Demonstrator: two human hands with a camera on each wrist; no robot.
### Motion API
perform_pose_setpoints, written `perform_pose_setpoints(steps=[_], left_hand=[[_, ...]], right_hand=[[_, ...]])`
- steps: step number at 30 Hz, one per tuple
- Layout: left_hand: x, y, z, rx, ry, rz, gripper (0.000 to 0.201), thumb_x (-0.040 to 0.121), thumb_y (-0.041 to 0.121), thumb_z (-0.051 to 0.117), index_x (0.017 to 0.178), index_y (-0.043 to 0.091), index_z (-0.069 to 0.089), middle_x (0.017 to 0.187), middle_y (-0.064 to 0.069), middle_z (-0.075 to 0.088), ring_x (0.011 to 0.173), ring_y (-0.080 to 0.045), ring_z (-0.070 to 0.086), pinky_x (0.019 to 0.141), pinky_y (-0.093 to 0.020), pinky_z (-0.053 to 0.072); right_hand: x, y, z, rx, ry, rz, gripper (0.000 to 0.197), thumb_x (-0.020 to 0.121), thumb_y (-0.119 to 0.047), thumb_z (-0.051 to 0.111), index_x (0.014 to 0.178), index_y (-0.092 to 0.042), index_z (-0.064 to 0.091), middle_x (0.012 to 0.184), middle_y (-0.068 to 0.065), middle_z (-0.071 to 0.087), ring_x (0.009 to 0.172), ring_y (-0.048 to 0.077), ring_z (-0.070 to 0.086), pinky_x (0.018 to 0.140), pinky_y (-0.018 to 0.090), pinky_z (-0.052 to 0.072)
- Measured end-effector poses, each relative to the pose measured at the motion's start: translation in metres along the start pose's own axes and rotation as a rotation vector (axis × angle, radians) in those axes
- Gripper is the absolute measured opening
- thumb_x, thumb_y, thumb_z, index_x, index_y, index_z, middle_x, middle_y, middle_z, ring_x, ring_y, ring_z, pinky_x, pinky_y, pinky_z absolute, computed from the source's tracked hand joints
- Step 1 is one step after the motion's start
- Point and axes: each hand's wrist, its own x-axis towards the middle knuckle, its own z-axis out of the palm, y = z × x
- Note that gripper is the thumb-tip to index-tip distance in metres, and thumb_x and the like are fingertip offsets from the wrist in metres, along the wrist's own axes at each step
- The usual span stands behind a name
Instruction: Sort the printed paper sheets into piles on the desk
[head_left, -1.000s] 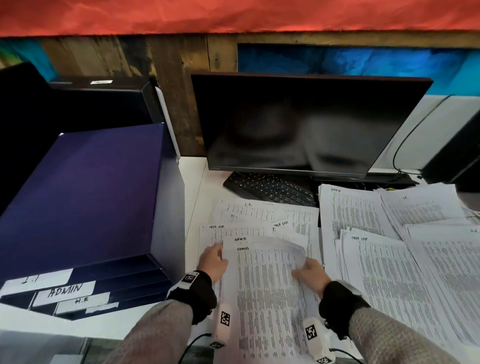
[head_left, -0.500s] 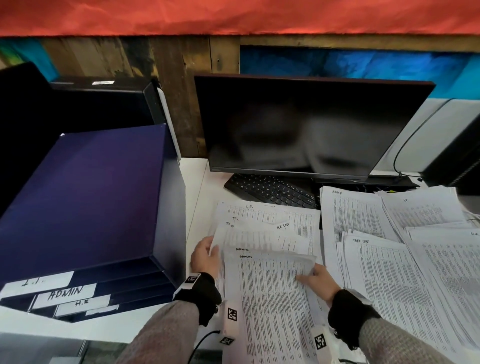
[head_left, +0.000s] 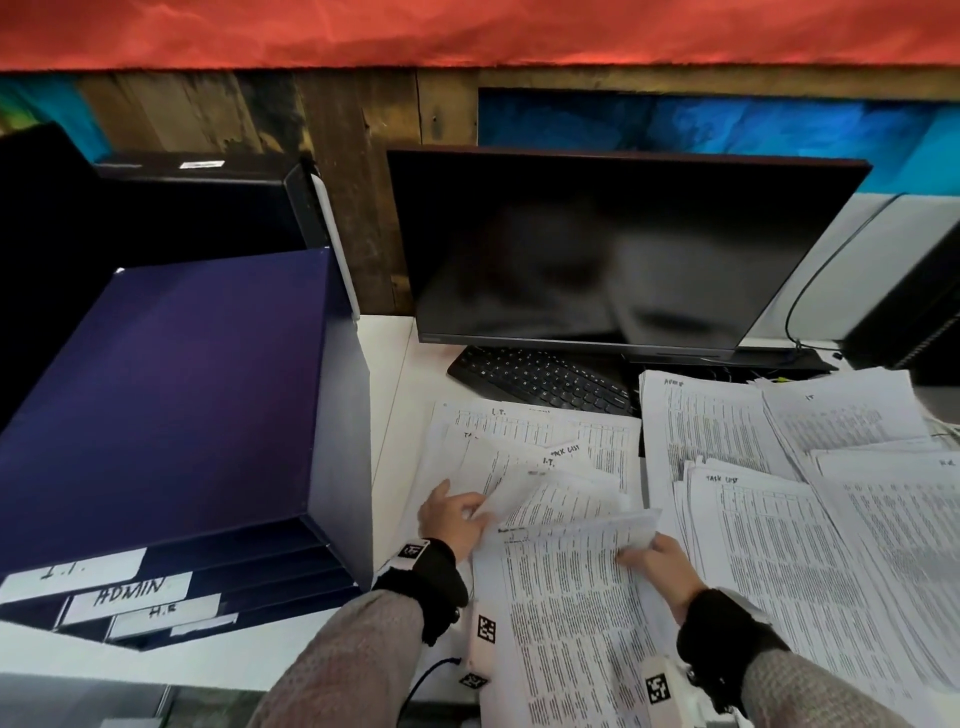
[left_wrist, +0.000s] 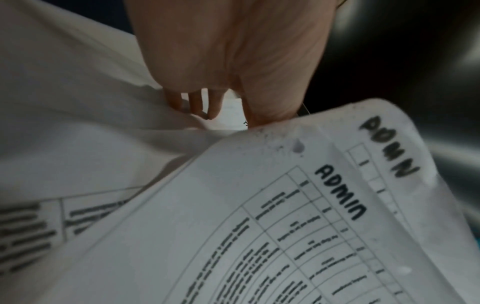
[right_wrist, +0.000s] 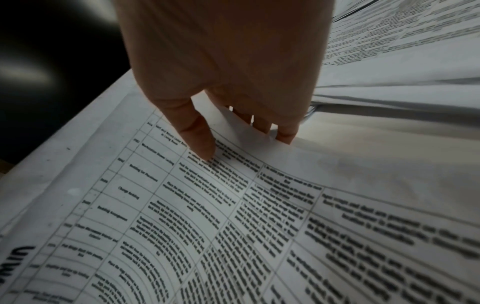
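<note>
A stack of printed sheets marked ADMIN (head_left: 566, 603) lies on the desk in front of me; the word shows on two of them in the left wrist view (left_wrist: 337, 193). My right hand (head_left: 647, 556) pinches its top sheet at the far right corner, thumb (right_wrist: 200, 142) on the print and fingers (right_wrist: 272, 127) under the raised edge. My left hand (head_left: 460, 512) holds the left edge of several loose sheets (head_left: 550, 488) that are lifted and tilted just beyond the ADMIN stack. Its fingers (left_wrist: 197, 105) curl into that paper. Flat sheets marked I.T. (head_left: 519, 415) lie under them.
Overlapping paper piles (head_left: 789, 545) cover the desk to the right. A dark blue tray rack (head_left: 171, 395) with slots labelled I.T., ADMIN and H.R. stands on the left. A black monitor (head_left: 597, 249) and keyboard (head_left: 540, 376) sit behind the papers.
My right hand slid to the far right corner of the ADMIN sheet and raised it. My left hand lifted the loose sheets behind, which now stand tilted.
</note>
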Motion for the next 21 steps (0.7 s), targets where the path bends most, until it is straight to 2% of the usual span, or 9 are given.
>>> perform_pose_setpoints(steps=[3,6,8,10,12,15,17,19,21], left_hand=[[0.006,-0.001,0.0,-0.074,0.031,0.014,0.037,0.084,0.033,0.07,0.118,0.017,0.066,0.143,-0.01,0.035,0.135,-0.029,0.032,0.116,-0.036,0.023],[0.004,-0.004,0.002,-0.121,0.162,0.099,0.024,0.08,0.019,0.074,0.102,0.009,0.071,0.128,-0.009,0.049,0.122,-0.028,0.046,0.109,-0.038,0.033],[-0.003,-0.003,0.004,-0.083,0.205,0.212,0.019,0.082,0.013,0.071,0.1,0.008,0.072,0.12,-0.004,0.058,0.113,-0.025,0.049,0.103,-0.036,0.037],[-0.012,0.001,0.004,-0.098,0.156,0.318,0.018,0.083,0.01,0.068,0.1,0.009,0.072,0.106,-0.001,0.064,0.103,-0.02,0.054,0.095,-0.033,0.043],[-0.017,0.005,0.003,-0.125,0.077,0.368,0.015,0.083,0.01,0.067,0.097,0.011,0.072,0.096,0.002,0.061,0.093,-0.016,0.058,0.089,-0.033,0.047],[-0.016,0.004,0.005,-0.126,0.076,0.329,0.022,0.082,0.008,0.067,0.103,0.014,0.068,0.104,0.002,0.047,0.105,-0.017,0.053,0.1,-0.033,0.043],[-0.015,0.0,0.008,-0.165,0.11,0.362,0.044,0.079,-0.001,0.062,0.118,0.021,0.06,0.117,0.002,0.04,0.117,-0.018,0.046,0.106,-0.036,0.039],[-0.017,0.001,0.012,-0.252,0.1,0.388,0.075,0.079,-0.007,0.058,0.139,0.033,0.037,0.136,0.007,0.031,0.127,-0.015,0.041,0.109,-0.035,0.038],[-0.019,0.008,0.014,-0.359,0.024,0.321,0.09,0.083,-0.004,0.058,0.148,0.038,0.013,0.142,0.01,0.03,0.122,-0.011,0.049,0.104,-0.036,0.044]], right_hand=[[0.001,0.002,0.001,0.003,0.008,0.013,0.015,0.083,0.005,0.058,0.095,-0.001,0.065,0.094,0.012,0.07,0.092,0.027,0.064,0.081,0.036,0.049],[0.002,0.003,0.002,-0.005,0.006,0.018,0.017,0.083,0.004,0.059,0.099,0.001,0.064,0.095,0.013,0.071,0.092,0.027,0.065,0.078,0.034,0.05],[0.002,0.003,0.002,-0.01,0.018,0.019,0.017,0.083,0.005,0.059,0.098,0.002,0.065,0.095,0.015,0.071,0.091,0.028,0.065,0.078,0.035,0.049],[0.002,0.001,0.003,-0.007,0.024,0.018,0.015,0.083,0.007,0.058,0.096,0.004,0.065,0.094,0.017,0.07,0.089,0.029,0.065,0.076,0.035,0.05],[0.0,-0.003,0.004,0.0,0.023,0.021,0.015,0.083,0.01,0.055,0.094,0.004,0.065,0.09,0.017,0.069,0.084,0.028,0.064,0.068,0.032,0.049],[0.0,-0.005,0.004,0.015,0.026,0.02,0.014,0.083,0.011,0.054,0.091,0.005,0.064,0.086,0.018,0.068,0.079,0.028,0.064,0.065,0.031,0.048],[0.002,-0.002,0.004,0.019,0.036,0.026,0.015,0.082,0.01,0.055,0.094,0.007,0.063,0.089,0.019,0.069,0.084,0.03,0.064,0.069,0.032,0.049],[0.004,0.001,0.004,0.022,0.046,0.04,0.016,0.082,0.007,0.057,0.098,0.007,0.062,0.093,0.018,0.069,0.09,0.032,0.064,0.075,0.034,0.049],[0.002,-0.001,0.004,0.024,0.041,0.043,0.015,0.083,0.008,0.056,0.096,0.006,0.062,0.09,0.017,0.069,0.088,0.031,0.065,0.072,0.033,0.048]])
